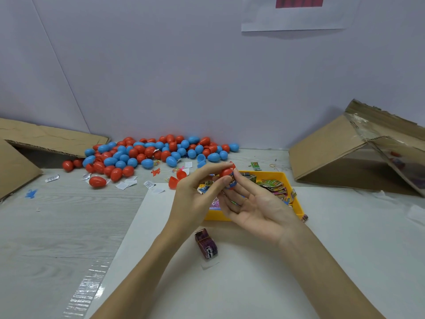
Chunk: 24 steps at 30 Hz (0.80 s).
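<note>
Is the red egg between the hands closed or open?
Open, it seems: the left hand pinches only a red egg half, and a printed blue packet sticks out under it. No second half covers it.

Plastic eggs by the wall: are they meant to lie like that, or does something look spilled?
They look spilled: the red and blue eggs lie in a loose heap, with a few strays apart at the left by the cardboard box lying on its side. Paper slips and an open red egg half are scattered in front.

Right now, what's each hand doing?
Left hand: pinches the egg.
Right hand: palm up, touching the egg; grip cannot be told.
</note>
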Tool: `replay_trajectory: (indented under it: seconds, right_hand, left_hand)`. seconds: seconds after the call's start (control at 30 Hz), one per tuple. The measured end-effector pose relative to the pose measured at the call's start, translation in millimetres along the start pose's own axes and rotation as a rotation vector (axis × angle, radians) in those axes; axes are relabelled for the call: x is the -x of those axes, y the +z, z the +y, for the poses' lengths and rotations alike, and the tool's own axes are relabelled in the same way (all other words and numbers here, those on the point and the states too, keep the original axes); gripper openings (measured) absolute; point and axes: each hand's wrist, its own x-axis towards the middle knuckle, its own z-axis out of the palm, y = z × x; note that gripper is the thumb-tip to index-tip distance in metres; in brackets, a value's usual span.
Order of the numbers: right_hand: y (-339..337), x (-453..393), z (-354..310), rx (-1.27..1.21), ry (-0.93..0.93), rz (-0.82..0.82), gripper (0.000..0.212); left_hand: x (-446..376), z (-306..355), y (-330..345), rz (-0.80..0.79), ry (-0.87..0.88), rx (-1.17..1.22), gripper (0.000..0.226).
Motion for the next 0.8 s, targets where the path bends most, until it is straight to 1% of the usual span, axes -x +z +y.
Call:
replay_trajectory:
  seconds: [0.1, 0.17, 0.23, 0.33, 0.4, 0.47, 0.6, 0.8]
  right_hand:
    - [-0.1, -0.2, -0.3, -0.003, -0.001, -0.003, 0.048]
    - [-0.7, -0.1, -0.4, 0.022, -0.030, -0.024, 0.047]
    - [-1.9, -0.3, 0.4, 0.152, -0.118, -0.027, 0.044]
    - [-1.8, -0.3, 4.0, 0.443, -0.292, 0.061, 0.041]
    - [-2.4, 0.0, 5.4, 0.525, -0.345, 0.106, 0.039]
    - [-3.7, -0.1, 5.2, 0.528, -0.351, 0.098, 0.035]
    - [-5.5, -1.4, 5.7, 0.540, -0.351, 0.081, 0.030]
    - [-8.0, -4.5, 6.1, 0.610, -0.389, 0.114, 0.025]
  left_hand:
    - [-1.3, 0.1, -2.1, -0.015, -0.030, 0.047, 0.028]
    - [-1.1, 0.7, -2.2, -0.007, -0.023, 0.028, 0.028]
    - [-0.4, 0.9, -2.6, 0.003, 0.026, -0.046, 0.029]
    - [1.4, 0.2, -2.7, -0.055, 0.166, -0.236, 0.032]
    - [3.0, -0.7, -1.6, -0.077, 0.209, -0.303, 0.036]
    - [2.8, -1.7, -1.9, -0.068, 0.215, -0.311, 0.038]
    - [1.3, -1.4, -7.3, -0.075, 0.156, -0.275, 0.053]
    - [2.0, 0.9, -9.1, -0.094, 0.182, -0.317, 0.052]
